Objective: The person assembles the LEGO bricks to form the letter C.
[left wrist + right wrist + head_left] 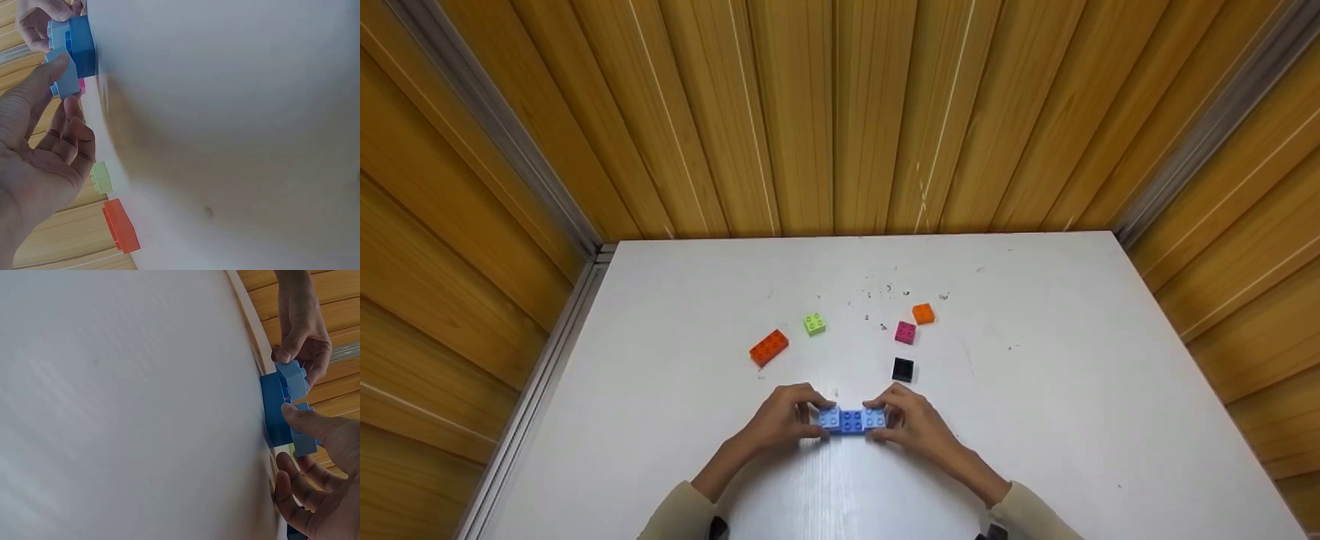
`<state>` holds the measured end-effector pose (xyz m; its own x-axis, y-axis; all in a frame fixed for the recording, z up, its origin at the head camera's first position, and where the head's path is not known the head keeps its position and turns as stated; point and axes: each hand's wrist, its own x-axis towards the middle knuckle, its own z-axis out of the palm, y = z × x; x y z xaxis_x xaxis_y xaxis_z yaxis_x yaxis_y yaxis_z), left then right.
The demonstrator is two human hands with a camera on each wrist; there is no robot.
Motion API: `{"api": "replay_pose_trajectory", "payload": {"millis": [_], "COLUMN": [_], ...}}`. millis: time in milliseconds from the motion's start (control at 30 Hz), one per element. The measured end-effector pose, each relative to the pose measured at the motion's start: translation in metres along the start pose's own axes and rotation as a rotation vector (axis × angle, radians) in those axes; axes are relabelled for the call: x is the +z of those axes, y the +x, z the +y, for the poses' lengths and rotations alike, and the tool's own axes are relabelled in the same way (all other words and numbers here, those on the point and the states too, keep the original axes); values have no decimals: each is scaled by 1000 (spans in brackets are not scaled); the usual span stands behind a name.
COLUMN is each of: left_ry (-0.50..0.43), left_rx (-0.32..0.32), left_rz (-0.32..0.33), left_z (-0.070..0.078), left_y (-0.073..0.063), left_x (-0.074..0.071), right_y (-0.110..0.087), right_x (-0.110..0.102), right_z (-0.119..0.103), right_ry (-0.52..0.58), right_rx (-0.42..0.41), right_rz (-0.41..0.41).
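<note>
Near the front middle of the white table lies a blue toy building brick [852, 422], long and studded on top. My left hand [781, 414] pinches a light blue brick [829, 418] at its left end between thumb and fingers. A second light blue brick [874, 418] is at the right end, pinched by my right hand [916, 421]. Blue studs show between the two. In the left wrist view the left light blue brick [67, 76] looks tilted against the blue brick [84, 48]. Whether either one is fully pressed down, I cannot tell.
Beyond the hands lie a red-orange long brick [769, 348], a lime green brick [814, 324], a magenta brick [905, 332], an orange brick [923, 313] and a black brick [903, 370]. Wood-patterned walls [855, 120] stand around the white table [1072, 390].
</note>
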<state>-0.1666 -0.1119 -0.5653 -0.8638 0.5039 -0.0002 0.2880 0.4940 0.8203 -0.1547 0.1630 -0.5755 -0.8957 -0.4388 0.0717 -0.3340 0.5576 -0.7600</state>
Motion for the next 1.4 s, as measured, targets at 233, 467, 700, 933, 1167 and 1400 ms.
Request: {"api": "replay_pose_trajectory", "payload": {"millis": [233, 467, 700, 933, 1167, 1400], "left_ry": [50, 35, 73, -28, -61, 322], "left_rx": [-53, -99, -59, 87, 140, 48], "left_rz": [-15, -19, -22, -131, 133, 377], "left_z": [9, 11, 12, 3, -12, -21], "left_y": [4, 6, 5, 14, 48, 77], "left_x": [3, 4, 3, -13, -41, -49], "right_y": [-5, -5, -5, -8, -5, -3], "right_x": [1, 0, 0, 1, 3, 3], "right_z": [1, 1, 1, 6, 4, 1], "right_ry": [-6, 17, 25, 41, 40, -2], "right_rx": [-31, -34, -41, -47, -30, -5], "right_rz": [27, 23, 40, 50, 47, 34]}}
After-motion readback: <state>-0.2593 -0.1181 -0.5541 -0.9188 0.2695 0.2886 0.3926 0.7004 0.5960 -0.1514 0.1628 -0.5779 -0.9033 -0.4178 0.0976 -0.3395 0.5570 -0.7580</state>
